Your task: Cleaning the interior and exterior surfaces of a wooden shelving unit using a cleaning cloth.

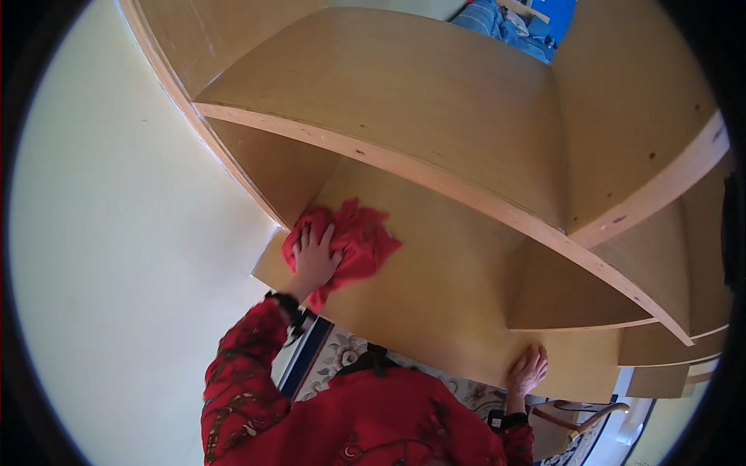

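Under my left hand (315, 260) lies a crumpled red cloth (364, 247), pressed flat against a wooden desktop (443, 291). The fingers are spread over the cloth, close to the left side panel of the shelf unit. My right hand (528, 370) rests on the desktop near its front edge, farther right, with nothing visible in it. Its fingers lie close together and I cannot see all of them. Above the desktop runs a wooden shelf board (396, 76), dust-free or not I cannot tell.
A vertical divider (629, 116) rises at the right from the shelf's front edge. A pale wall (116, 233) stands close on the left. Below the desk is a floral rug (344, 352). A wooden chair (600, 420) stands at lower right. Blue bedding (481, 17) shows beyond the shelf.
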Demonstrator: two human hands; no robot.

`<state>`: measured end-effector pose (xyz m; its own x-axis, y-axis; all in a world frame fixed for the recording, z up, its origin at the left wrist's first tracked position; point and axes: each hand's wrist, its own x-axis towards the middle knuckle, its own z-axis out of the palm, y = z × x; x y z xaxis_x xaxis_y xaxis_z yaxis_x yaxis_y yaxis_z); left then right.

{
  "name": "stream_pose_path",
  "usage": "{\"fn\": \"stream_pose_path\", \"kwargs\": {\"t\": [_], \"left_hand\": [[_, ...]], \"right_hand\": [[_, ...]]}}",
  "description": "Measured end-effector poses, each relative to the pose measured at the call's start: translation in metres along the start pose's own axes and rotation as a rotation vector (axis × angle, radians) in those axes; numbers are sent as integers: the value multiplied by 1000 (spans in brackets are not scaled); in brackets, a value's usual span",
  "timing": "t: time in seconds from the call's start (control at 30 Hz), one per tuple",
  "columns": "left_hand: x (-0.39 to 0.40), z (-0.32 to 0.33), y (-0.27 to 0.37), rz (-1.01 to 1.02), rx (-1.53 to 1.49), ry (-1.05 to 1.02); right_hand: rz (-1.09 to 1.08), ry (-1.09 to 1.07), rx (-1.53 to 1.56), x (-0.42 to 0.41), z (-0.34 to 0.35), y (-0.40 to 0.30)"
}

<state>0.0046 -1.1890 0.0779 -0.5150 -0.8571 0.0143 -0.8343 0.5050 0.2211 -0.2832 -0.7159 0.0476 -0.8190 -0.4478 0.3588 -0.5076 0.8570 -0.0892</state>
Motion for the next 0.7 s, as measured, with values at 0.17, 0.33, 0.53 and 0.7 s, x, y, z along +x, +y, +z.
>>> {"fn": "stream_pose_path", "kwargs": {"t": [0.17, 0.33, 0.53, 0.7], "left_hand": [[-35, -1, -11, -57, -12, -31], [19, 22, 21, -95, 95, 58], [121, 52, 113, -105, 92, 174], [136, 82, 224, 225, -75, 211]], "right_hand": [[44, -26, -8, -2, 0, 1], [82, -84, -10, 2, -10, -3], [81, -33, 69, 5, -15, -7], [56, 11, 134, 7, -16, -13]]}}
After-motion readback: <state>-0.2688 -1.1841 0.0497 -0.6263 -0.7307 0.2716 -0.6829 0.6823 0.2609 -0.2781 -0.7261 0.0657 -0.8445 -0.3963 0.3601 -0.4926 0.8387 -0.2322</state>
